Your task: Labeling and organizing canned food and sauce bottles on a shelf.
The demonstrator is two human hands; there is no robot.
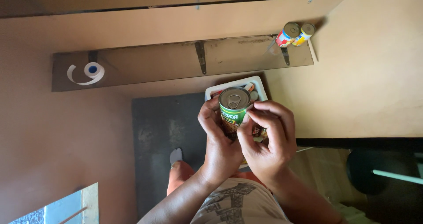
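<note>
- Can (233,109) in both our hands: a green-labelled tin with a pull-ring lid, held upright at chest height, above a white box (259,84) on the floor.
- Our left hand (218,138) is wrapped round the can's side and bottom, fingers closed on it.
- Our right hand (269,138) is also on the can; its fingertips (253,111) pinch at the upper edge of the label, where a small pale strip shows. Whether that is a sticker or a tag we cannot tell.
- How far along: we judge the work mid-way. The lid is unopened, the ring lies flat, and the can sits on no shelf.
- Two more cans (295,34) stand on the wall shelf (176,61) ahead, well apart from ours, and further tins seem to lie in the white box.
- A roll of white tape (90,72) rests at the shelf's left end.
</note>
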